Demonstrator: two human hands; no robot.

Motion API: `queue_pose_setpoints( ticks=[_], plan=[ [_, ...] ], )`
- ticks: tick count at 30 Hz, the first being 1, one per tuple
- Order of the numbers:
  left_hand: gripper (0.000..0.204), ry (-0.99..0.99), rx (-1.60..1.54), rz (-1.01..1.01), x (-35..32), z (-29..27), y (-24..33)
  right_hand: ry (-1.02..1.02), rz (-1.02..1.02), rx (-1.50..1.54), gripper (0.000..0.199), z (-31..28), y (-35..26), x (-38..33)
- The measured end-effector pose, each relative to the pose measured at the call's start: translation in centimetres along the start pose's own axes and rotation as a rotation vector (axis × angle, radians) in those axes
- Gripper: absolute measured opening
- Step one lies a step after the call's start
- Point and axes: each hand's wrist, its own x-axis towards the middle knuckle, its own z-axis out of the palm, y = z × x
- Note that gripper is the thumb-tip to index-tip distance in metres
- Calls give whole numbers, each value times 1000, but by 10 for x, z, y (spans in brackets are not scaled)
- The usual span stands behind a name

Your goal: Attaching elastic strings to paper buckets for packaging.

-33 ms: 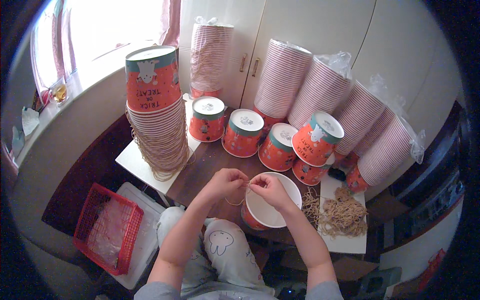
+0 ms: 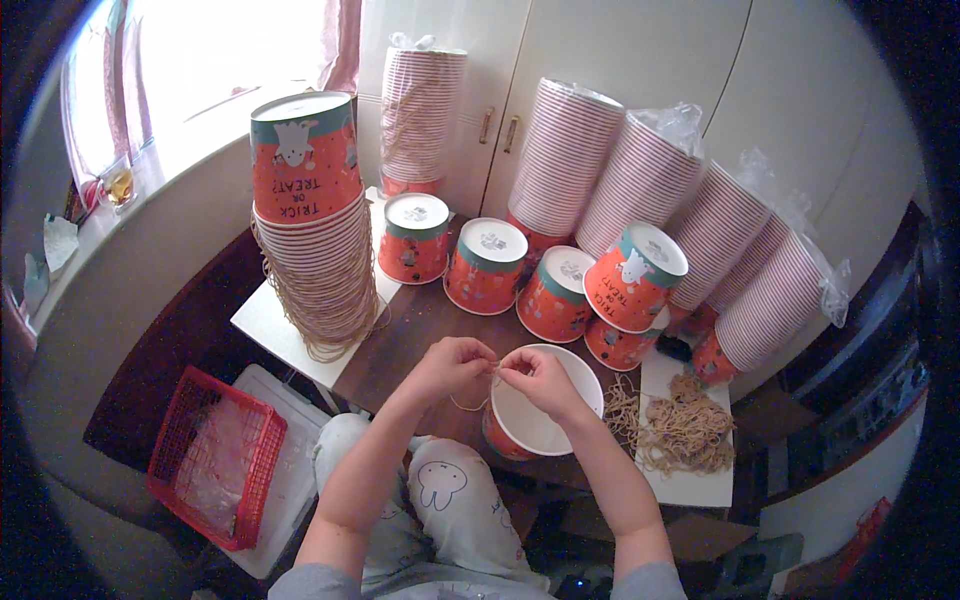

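Nothing has really changed between the two shots: hands, tub and string all sit exactly where they were, so the fiddly bit at the rim is no further along.

The left hand (image 2: pixel 455 365) and right hand (image 2: pixel 540 380) meet fingertip to fingertip at the near-left rim of the open paper tub (image 2: pixel 598 390). That tub sits at the near edge of the table (image 2: pixel 400 340), right in front of the person's knees. Both sets of fingers are pinched shut on a thin tan string (image 2: pixel 468 405), which droops in a small loop below the left hand.

The hard part to make out is the pinch itself. The fingertips cover the spot, so I can't tell if the string goes through a hole in the tub, is knotted, or is just held against the rim. The string is so thin that its ends get lost too.

Other stuff around:
- The tall stack of orange tubs (image 2: pixel 315 260) on the left has strings dangling down it.
- A row of upside-down tubs (image 2: pixel 490 265) sits further back.
- The wrapped stacks (image 2: pixel 640 180) lean at the far right.
- A pile of loose string (image 2: pixel 690 430) lies on the right.
- The red basket (image 2: pixel 215 470) is down on the left, and what's in it is just a blur.
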Motion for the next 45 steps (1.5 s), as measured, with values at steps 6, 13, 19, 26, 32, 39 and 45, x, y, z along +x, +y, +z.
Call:
queue_pose_setpoints(
  ticks=[6,13,19,26,32,39,45],
  plan=[
    [21,66,149,56,-6,3,10,-4,-1,2,13,-1,3,1],
    [23,38,140,-20,-11,3,19,8,10,17,13,0,1,1],
    [22,-26,185,-33,-9,3,17,16,18,40,14,0,-3,0],
    [17,-83,177,2,-4,2,6,2,30,-25,13,-1,-1,1],
    [14,-260,-201,-174,-4,1,7,16,-12,-90,14,-3,-3,-2],
    [10,-401,-606,-346,5,-1,-7,63,-79,-239,13,-3,-10,-6],
    [12,-440,-619,-348,7,-7,-16,54,-162,-177,23,-7,-22,-9]
  ],
)
